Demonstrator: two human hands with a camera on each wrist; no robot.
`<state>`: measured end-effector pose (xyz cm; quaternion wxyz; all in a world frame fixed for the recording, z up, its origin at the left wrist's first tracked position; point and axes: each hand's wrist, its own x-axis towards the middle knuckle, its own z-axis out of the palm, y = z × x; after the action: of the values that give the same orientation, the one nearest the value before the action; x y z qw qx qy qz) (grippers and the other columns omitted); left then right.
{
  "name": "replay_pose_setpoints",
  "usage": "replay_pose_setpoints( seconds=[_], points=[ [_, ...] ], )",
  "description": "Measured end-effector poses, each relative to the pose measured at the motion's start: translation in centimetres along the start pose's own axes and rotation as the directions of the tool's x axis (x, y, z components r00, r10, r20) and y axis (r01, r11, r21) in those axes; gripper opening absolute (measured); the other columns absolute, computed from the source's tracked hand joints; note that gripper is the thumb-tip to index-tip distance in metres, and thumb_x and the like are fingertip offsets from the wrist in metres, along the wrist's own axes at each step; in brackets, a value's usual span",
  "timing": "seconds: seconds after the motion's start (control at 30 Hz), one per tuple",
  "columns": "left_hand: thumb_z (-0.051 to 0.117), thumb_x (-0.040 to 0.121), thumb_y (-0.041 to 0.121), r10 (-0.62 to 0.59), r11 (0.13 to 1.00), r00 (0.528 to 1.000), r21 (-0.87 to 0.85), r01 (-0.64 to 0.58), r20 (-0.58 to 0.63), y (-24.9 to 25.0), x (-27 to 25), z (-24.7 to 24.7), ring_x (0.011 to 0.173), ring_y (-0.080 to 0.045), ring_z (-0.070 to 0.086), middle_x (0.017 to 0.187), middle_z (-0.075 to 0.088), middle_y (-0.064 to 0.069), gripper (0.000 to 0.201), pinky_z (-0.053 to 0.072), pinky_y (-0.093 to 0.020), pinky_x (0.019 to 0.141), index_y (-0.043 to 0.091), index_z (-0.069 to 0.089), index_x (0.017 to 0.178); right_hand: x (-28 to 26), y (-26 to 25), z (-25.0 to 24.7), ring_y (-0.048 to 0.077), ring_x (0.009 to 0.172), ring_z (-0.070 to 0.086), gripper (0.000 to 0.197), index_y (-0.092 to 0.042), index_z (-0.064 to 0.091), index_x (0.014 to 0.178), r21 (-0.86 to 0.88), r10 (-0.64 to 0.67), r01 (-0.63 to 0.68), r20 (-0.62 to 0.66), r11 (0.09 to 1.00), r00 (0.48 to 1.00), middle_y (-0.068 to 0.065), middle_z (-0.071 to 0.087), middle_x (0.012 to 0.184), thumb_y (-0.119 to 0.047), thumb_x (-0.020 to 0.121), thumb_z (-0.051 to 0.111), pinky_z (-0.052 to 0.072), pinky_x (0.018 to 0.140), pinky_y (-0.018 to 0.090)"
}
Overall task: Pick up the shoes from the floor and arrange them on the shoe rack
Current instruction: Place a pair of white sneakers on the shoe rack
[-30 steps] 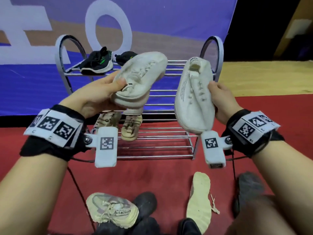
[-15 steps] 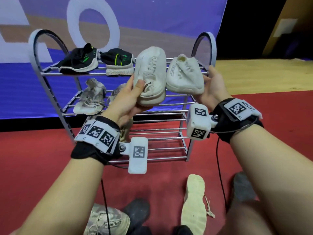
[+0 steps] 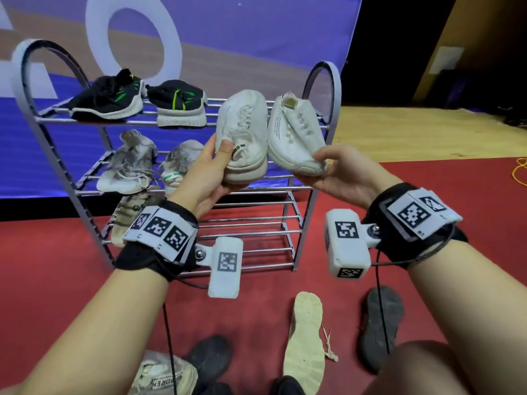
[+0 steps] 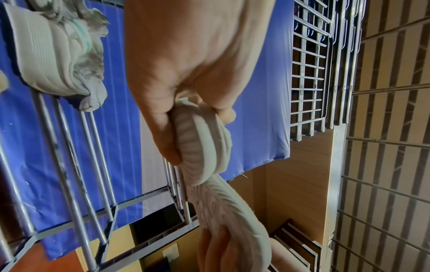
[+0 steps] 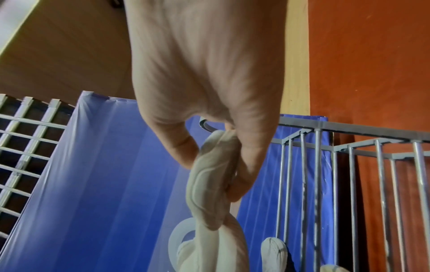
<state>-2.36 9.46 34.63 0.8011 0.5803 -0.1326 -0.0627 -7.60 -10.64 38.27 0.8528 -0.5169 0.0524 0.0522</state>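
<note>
My left hand [image 3: 211, 172] grips the heel of a white sneaker [image 3: 242, 129], toe pointing away, at the right half of the rack's top shelf [image 3: 211, 102]. My right hand [image 3: 339, 172] pinches the sole edge of a second white sneaker [image 3: 293, 138] just to its right. Both shoes lie tilted at the shelf's front edge. The left wrist view shows fingers curled round that ribbed sole [image 4: 197, 147]; in the right wrist view thumb and fingers pinch the other sole [image 5: 209, 184]. Two black sneakers [image 3: 111, 101] [image 3: 179, 102] sit on the top shelf's left half.
The grey metal shoe rack [image 3: 322, 109] stands on red carpet before a blue banner. Two worn grey-white shoes [image 3: 128, 163] lie on its middle shelf, beige ones [image 3: 125, 212] below. On the floor near me lie a beige sneaker [image 3: 165, 377], an upturned cream sole [image 3: 305, 334] and dark shoes [image 3: 382, 323].
Both hands have carried the white sneakers forward to the top shelf and turned them from soles facing each other to lying side by side at its front edge.
</note>
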Motion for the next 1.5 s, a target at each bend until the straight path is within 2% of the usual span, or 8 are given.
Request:
replay_pose_setpoints(
  seconds=[0.1, 0.27, 0.53, 0.73, 0.97, 1.13, 1.37, 1.5],
  points=[
    [0.033, 0.101, 0.031, -0.002, 1.000, 1.000, -0.028, 0.003, 0.022, 0.4, -0.1, 0.5, 0.087, -0.018, 0.067, 0.112, 0.063, -0.003, 0.036, 0.059, -0.033, 0.063, 0.017, 0.040, 0.133, 0.2, -0.1, -0.1, 0.031, 0.094, 0.060, 0.040, 0.008, 0.046, 0.124, 0.001, -0.096, 0.096, -0.072, 0.995, 0.993, 0.025, 0.056, 0.119, 0.013, 0.087, 0.031, 0.052, 0.086, 0.033],
    [0.031, 0.102, 0.031, -0.009, 0.992, 1.000, -0.126, 0.008, -0.010, 3.1, 1.2, 1.4, 0.087, -0.018, 0.064, 0.108, 0.062, -0.002, 0.036, 0.059, -0.033, 0.063, 0.018, 0.040, 0.133, 0.5, -1.1, 0.4, 0.021, 0.084, 0.061, 0.020, -0.004, 0.051, 0.103, 0.044, -0.266, 0.270, -0.076, 0.962, 0.961, 0.014, 0.060, 0.100, 0.005, 0.096, 0.034, 0.057, 0.068, 0.026],
    [0.033, 0.102, 0.025, 0.007, 0.997, 0.998, -0.073, -0.011, -0.063, 5.7, 6.5, 3.2, 0.085, -0.021, 0.062, 0.110, 0.058, -0.003, 0.038, 0.058, -0.035, 0.054, 0.018, 0.030, 0.139, 3.9, -2.5, 1.2, 0.025, 0.103, 0.059, 0.031, -0.001, 0.047, 0.126, 0.045, -0.442, 0.450, -0.124, 0.892, 0.888, 0.022, 0.054, 0.128, 0.000, 0.098, 0.035, 0.058, 0.069, 0.026],
    [0.033, 0.102, 0.023, -0.034, 0.999, 0.992, -0.045, 0.028, -0.124, 4.8, 8.8, 2.2, 0.080, -0.020, 0.060, 0.095, 0.059, 0.001, 0.025, 0.056, -0.036, 0.049, 0.024, 0.038, 0.127, 6.5, -2.4, 0.3, 0.018, 0.088, 0.060, 0.039, 0.001, 0.038, 0.138, 0.155, -0.409, 0.435, -0.172, 0.887, 0.896, 0.020, 0.052, 0.131, 0.001, 0.099, 0.033, 0.056, 0.058, 0.020],
    [0.030, 0.102, 0.034, -0.078, 0.992, 0.988, 0.088, 0.090, -0.132, 3.1, 10.6, 0.8, 0.080, -0.020, 0.062, 0.116, 0.057, -0.009, 0.039, 0.058, -0.033, 0.050, 0.017, 0.037, 0.137, 8.6, -0.8, -1.1, 0.018, 0.081, 0.059, 0.037, 0.000, 0.040, 0.136, 0.095, -0.342, 0.369, -0.222, 0.925, 0.913, 0.019, 0.053, 0.125, -0.003, 0.100, 0.032, 0.055, 0.055, 0.022],
    [0.041, 0.095, 0.048, -0.107, 0.904, 0.991, 0.407, 0.133, -0.085, 3.2, 10.1, -0.1, 0.063, -0.017, 0.063, 0.095, 0.058, 0.009, 0.039, 0.056, -0.028, 0.052, 0.029, 0.038, 0.129, 8.3, -0.1, -1.6, 0.020, 0.084, 0.064, 0.026, -0.011, 0.047, 0.122, -0.045, -0.333, 0.330, -0.147, 0.943, 0.931, 0.011, 0.057, 0.119, -0.023, 0.100, 0.043, 0.056, 0.081, 0.037],
    [0.053, 0.094, 0.031, -0.065, 0.974, 0.996, 0.212, 0.078, -0.066, 3.1, 11.2, 1.0, 0.066, -0.018, 0.057, 0.091, 0.059, -0.002, 0.047, 0.058, -0.023, 0.055, 0.019, 0.037, 0.136, 8.8, -0.6, -1.3, 0.014, 0.093, 0.062, 0.031, -0.002, 0.046, 0.129, -0.036, -0.430, 0.430, -0.158, 0.902, 0.889, 0.012, 0.058, 0.121, -0.007, 0.099, 0.042, 0.056, 0.080, 0.030],
    [0.055, 0.093, 0.033, -0.060, 0.964, 0.996, 0.254, 0.075, -0.066, 2.8, 11.9, 1.3, 0.049, -0.010, 0.059, 0.090, 0.059, 0.000, 0.054, 0.059, -0.025, 0.055, 0.019, 0.035, 0.140, 9.4, -1.2, -1.7, 0.014, 0.096, 0.062, 0.035, -0.002, 0.043, 0.134, -0.006, -0.438, 0.443, -0.160, 0.896, 0.884, 0.014, 0.056, 0.126, -0.009, 0.101, 0.039, 0.057, 0.076, 0.026]
  ],
)
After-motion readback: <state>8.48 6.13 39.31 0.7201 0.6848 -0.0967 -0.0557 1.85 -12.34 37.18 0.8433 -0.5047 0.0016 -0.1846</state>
